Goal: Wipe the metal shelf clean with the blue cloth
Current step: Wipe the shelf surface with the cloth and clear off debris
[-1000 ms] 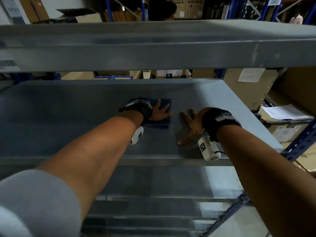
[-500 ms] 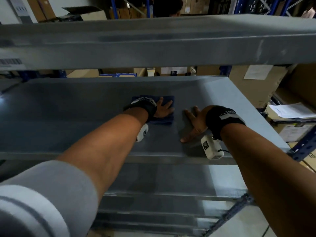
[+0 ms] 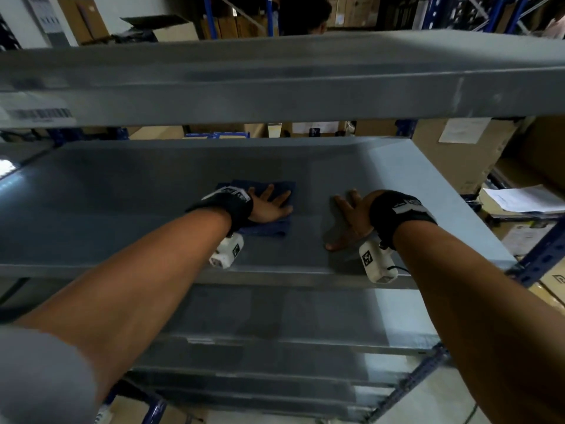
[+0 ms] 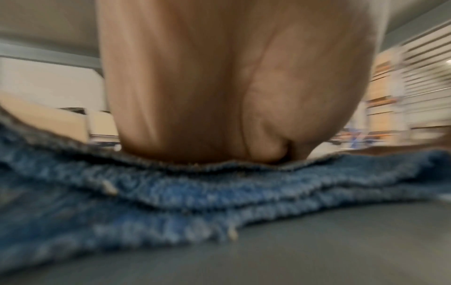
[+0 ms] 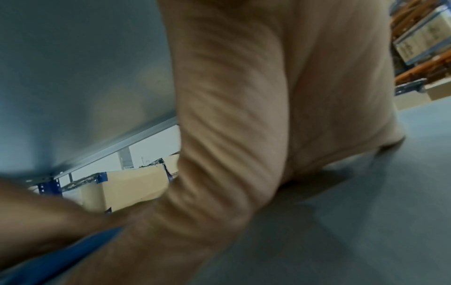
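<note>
While flat under left hand, blue cloth beside splayed right hand.

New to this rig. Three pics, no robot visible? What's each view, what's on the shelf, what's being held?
No robot: a person works with bare hands and wears three cameras. The head view looks down at both forearms reaching into a grey metal shelf. The white boxes under the black wrist bands are the wrist cameras.

The left wrist view looks along the palm: the left hand lies flat, fingers straight, pressing on a folded blue cloth. You see the cloth's layers up close there.

The right wrist view shows the right hand spread flat on the bare shelf, beside the cloth and apart from it, apparently bracing.

Nothing is gripped; the cloth is only pressed under the palm. Cardboard boxes stand behind and beside the rack.
</note>
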A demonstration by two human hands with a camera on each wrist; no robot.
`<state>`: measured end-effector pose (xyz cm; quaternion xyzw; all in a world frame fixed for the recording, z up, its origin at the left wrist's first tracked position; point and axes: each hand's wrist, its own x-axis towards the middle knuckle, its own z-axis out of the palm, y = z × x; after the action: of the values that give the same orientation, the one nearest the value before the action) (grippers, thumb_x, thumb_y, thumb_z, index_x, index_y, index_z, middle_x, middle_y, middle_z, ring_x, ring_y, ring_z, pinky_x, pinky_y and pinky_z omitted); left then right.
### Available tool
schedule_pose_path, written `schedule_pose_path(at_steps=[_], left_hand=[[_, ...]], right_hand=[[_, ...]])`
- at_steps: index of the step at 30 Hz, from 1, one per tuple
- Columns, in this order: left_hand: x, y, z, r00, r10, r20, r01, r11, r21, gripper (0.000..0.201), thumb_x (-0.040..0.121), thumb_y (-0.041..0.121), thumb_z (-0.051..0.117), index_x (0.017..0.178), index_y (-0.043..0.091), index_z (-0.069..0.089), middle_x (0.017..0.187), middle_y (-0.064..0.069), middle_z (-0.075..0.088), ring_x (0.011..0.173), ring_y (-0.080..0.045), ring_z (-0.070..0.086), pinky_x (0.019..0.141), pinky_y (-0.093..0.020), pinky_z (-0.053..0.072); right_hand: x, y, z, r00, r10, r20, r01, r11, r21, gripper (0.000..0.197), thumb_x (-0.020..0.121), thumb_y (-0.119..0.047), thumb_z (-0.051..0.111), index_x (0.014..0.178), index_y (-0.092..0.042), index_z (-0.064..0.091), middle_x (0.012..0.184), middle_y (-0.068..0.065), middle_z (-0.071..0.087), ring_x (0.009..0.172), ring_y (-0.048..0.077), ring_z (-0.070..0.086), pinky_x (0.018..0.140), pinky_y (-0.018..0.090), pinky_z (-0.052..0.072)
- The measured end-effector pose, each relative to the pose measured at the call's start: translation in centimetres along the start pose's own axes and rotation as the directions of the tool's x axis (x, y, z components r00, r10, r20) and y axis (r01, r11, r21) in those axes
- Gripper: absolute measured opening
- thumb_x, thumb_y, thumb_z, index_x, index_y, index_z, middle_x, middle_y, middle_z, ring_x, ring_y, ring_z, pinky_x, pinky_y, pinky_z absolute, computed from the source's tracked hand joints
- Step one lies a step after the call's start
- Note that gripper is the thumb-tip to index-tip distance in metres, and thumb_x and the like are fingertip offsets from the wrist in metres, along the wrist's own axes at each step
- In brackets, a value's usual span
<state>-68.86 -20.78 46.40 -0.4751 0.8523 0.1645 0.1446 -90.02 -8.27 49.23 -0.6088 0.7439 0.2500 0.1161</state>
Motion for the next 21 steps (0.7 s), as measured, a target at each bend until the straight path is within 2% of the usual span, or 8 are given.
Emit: schedule_pose_path(at_steps=[2,4,6,8,12,14,17,21], left_hand=[[0.9,0.8,-0.8,0.996,-0.045,-0.081,0.046,0.999,0.011,0.067,0.105,0.056,0.027,0.162,0.027,0.007,0.169,-0.009,-0.004,0.154,-0.037,-0.003,0.122,-0.056,-0.003],[0.9,1.2,-1.4,0.996,-0.067,-0.053,0.070,0.996,0.047,0.065,0.109,0.050,0.023,0.162,0.021,0.000,0.168,-0.012,-0.011,0.154,-0.036,-0.006,0.121,-0.051,-0.002],[0.5,0.4,-1.2,0.997,-0.072,0.002,0.072,0.996,0.045,0.067,0.107,0.055,0.019,0.161,0.025,-0.006,0.167,-0.009,-0.018,0.155,-0.032,-0.009,0.122,-0.049,-0.003],[-0.9,-1.0,-0.3,0.998,-0.051,0.037,0.049,0.996,0.072,0.070,0.102,0.065,0.016,0.160,0.033,-0.008,0.167,-0.004,-0.018,0.155,-0.031,-0.009,0.123,-0.051,-0.004],[-4.4,-4.1,2.5,0.997,-0.037,0.071,0.029,0.993,0.111,0.070,0.096,0.076,0.011,0.156,0.047,-0.011,0.167,0.004,-0.019,0.153,-0.040,-0.014,0.122,-0.058,-0.004],[-5.2,-5.2,2.7,0.996,-0.035,0.079,0.027,0.994,0.104,0.071,0.093,0.079,0.010,0.155,0.051,-0.011,0.166,0.007,-0.019,0.153,-0.038,-0.015,0.121,-0.059,-0.004],[-3.8,-6.2,1.3,0.998,-0.048,0.050,0.044,0.996,0.083,0.069,0.098,0.072,0.012,0.158,0.045,-0.006,0.168,0.001,-0.013,0.155,-0.027,-0.010,0.123,-0.054,-0.004],[-3.2,-5.5,0.3,0.989,-0.144,0.028,0.142,0.988,0.068,0.070,0.100,0.069,0.014,0.159,0.039,-0.007,0.167,-0.003,-0.018,0.155,-0.033,-0.005,0.123,-0.055,-0.002]], right_hand=[[-0.2,-0.1,-0.1,1.000,-0.003,0.001,0.003,1.000,0.013,0.155,0.027,-0.111,0.037,0.152,-0.042,-0.022,0.165,0.002,-0.021,0.151,0.038,0.015,0.118,0.055,0.027],[-0.3,-0.2,0.0,1.000,0.005,-0.008,-0.005,1.000,0.011,0.152,0.031,-0.111,0.036,0.153,-0.041,-0.021,0.166,0.004,-0.019,0.151,0.038,0.017,0.118,0.054,0.028],[-0.9,-0.6,0.2,1.000,0.017,-0.007,-0.016,1.000,0.015,0.148,0.037,-0.110,0.036,0.153,-0.039,-0.021,0.165,0.006,-0.020,0.151,0.039,0.013,0.120,0.053,0.024],[-1.6,-1.3,0.6,0.999,0.034,-0.024,-0.033,0.999,0.037,0.145,0.039,-0.110,0.035,0.153,-0.040,-0.020,0.165,0.005,-0.020,0.152,0.040,0.011,0.121,0.054,0.021],[-2.1,-3.3,1.4,0.995,0.049,-0.089,-0.043,0.997,0.066,0.148,0.028,-0.112,0.035,0.151,-0.048,-0.016,0.166,0.006,-0.015,0.150,0.042,0.016,0.119,0.057,0.023],[-1.9,-4.5,1.5,0.995,0.049,-0.092,-0.042,0.996,0.078,0.152,0.023,-0.112,0.035,0.151,-0.049,-0.017,0.166,0.008,-0.016,0.150,0.044,0.016,0.118,0.059,0.024],[-1.7,-5.1,1.3,0.996,0.057,-0.072,-0.051,0.996,0.077,0.152,0.026,-0.111,0.038,0.152,-0.046,-0.019,0.164,0.011,-0.020,0.148,0.047,0.017,0.117,0.059,0.027],[-1.6,-5.0,1.5,0.998,0.031,-0.047,-0.026,0.995,0.098,0.148,0.033,-0.110,0.039,0.151,-0.044,-0.021,0.162,0.015,-0.024,0.147,0.049,0.019,0.117,0.058,0.027]])
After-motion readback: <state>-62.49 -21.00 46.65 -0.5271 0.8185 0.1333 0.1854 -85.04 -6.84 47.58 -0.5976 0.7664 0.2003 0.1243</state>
